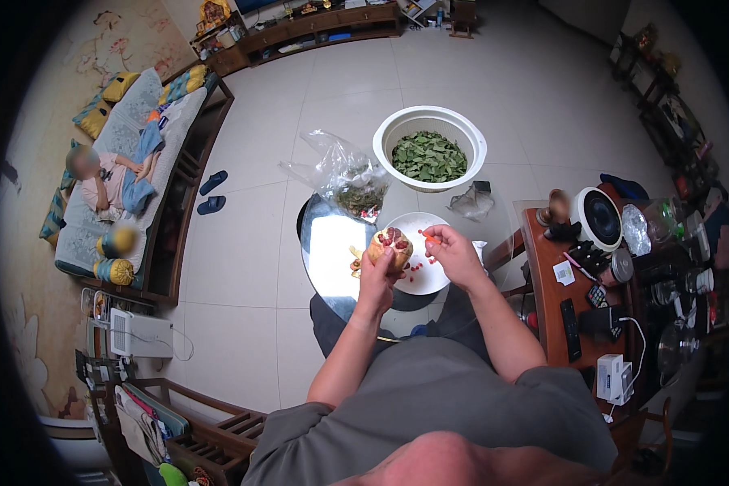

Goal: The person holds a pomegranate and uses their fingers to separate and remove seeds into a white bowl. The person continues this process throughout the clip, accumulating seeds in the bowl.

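Observation:
An opened pomegranate (391, 248) with dark red seeds showing sits in my left hand (378, 280), held above the glass table. My right hand (455, 255) pinches a small orange tool (431, 239); a red bit shows at its tip, close to the fruit's right side. Below both hands is a white plate (422, 222), with several loose red seeds (417, 267) scattered on it. Pieces of pomegranate peel (355, 260) lie left of the plate, partly hidden by my left hand and the fruit.
Beyond the plate stand a clear plastic bag (346, 164) of dried plant matter and a white basket (381, 143) of green leaves. A crumpled plastic bag (472, 203) lies nearby. The wooden side table (550, 255) at right carries remotes and jars. Someone sits on the sofa (182, 130) at left.

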Demonstrator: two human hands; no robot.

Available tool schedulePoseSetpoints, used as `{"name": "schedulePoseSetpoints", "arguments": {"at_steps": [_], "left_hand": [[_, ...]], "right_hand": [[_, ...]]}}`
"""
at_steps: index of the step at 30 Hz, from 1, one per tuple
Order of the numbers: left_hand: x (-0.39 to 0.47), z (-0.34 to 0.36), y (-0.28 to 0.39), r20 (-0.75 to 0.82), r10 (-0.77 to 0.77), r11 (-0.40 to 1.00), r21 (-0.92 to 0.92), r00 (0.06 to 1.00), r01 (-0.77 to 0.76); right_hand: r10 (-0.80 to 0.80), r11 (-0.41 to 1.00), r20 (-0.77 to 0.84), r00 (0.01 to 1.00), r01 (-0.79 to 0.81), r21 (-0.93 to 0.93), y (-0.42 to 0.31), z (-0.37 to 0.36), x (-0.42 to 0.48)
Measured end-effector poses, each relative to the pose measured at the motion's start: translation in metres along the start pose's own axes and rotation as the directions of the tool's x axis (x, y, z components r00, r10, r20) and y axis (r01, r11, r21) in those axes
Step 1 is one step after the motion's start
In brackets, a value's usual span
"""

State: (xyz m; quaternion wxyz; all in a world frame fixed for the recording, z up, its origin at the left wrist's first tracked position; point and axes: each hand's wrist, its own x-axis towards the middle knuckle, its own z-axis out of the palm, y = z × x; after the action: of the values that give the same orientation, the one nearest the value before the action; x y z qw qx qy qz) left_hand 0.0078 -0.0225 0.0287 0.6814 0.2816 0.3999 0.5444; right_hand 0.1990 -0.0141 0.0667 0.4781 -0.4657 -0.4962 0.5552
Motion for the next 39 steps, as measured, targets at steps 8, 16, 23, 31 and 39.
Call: {"name": "schedulePoseSetpoints", "arguments": {"at_steps": [8,16,23,31,39], "left_hand": [[-0.002,0.005,0.005,-0.023,0.021,1.0,-0.012,1.0,-0.021],[-0.01,0.012,0.012,0.032,0.044,0.999,-0.028,0.998,-0.044],[-0.009,0.012,0.014,0.06,0.065,0.997,-0.046,0.996,-0.063],[-0.008,0.01,0.009,0.028,0.069,0.998,-0.013,0.997,-0.069],[-0.009,0.012,0.006,-0.011,0.085,0.995,0.048,0.996,-0.085]], "right_hand": [[-0.03,0.993,0.039,0.999,0.035,-0.112,-0.012,0.003,-0.003],[-0.069,0.996,0.039,0.997,0.071,-0.046,-0.012,0.015,-0.008],[-0.088,0.996,0.003,0.996,0.088,-0.022,-0.006,0.025,-0.009],[-0.142,0.985,-0.053,0.988,0.135,-0.112,-0.003,0.033,-0.011],[-0.145,0.987,-0.164,0.976,0.131,-0.092,0.005,0.043,-0.016]]}}
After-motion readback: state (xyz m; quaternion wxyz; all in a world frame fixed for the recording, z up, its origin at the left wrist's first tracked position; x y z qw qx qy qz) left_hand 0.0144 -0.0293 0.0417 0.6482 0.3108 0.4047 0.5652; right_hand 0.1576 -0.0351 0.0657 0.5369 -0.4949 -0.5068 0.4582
